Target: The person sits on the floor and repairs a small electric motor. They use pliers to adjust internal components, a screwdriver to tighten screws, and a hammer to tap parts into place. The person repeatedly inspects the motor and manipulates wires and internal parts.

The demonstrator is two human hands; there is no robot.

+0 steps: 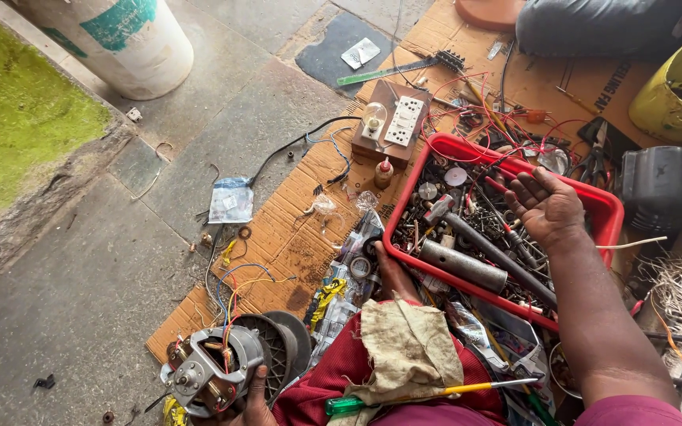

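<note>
Left hand [256, 402] grip: closed on motor assy [211, 371], near-left, low on floor beside cardboard sheet [294, 229]. Right hand [545, 207] grip: wide, palm up, fingers spread, holding nothing, above red tray [608, 207] of metal parts at right. Fingertips appear clear of parts, but angle poor. Rag [408, 347] and green-handled screwdriver [436, 392] lie across lap, near centre.

Small electric motor [211, 375], bare metal w/ coloured wires, upright at cardboard's edge, bottom left.
</note>
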